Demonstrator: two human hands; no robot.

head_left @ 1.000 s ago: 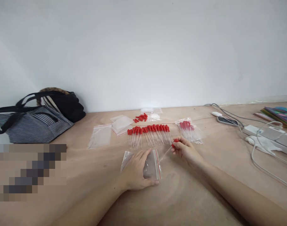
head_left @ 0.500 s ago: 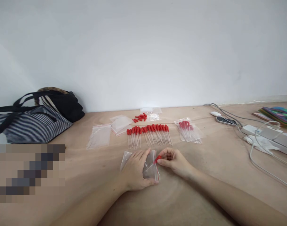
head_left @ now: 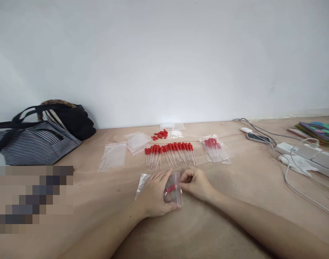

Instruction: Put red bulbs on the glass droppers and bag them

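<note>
My left hand (head_left: 156,194) lies over a clear zip-lock bag (head_left: 174,199), its thumb and fingers spread across and holding it on the table. Inside the bag shows the red bulb of a dropper (head_left: 170,189); my left hand hides the rest. At the bag's red-lined mouth, my right hand (head_left: 195,183) has its fingers curled together, the tips touching the edge. What they pinch, if anything, is hidden. Beyond the hands lies a row of red-bulbed droppers (head_left: 177,147) with clear stems pointing toward me.
Loose red bulbs (head_left: 160,135) lie behind the row, beside clear stems (head_left: 176,133). Flat zip bags (head_left: 113,156) are at left; a filled bag of droppers (head_left: 214,149) is at right. A striped bag (head_left: 37,142), a power strip (head_left: 307,151) and cables flank the table.
The red bulb has gone from my right fingers at the bag's mouth to inside the bag, further left. My left hand stays in place on the bag.
</note>
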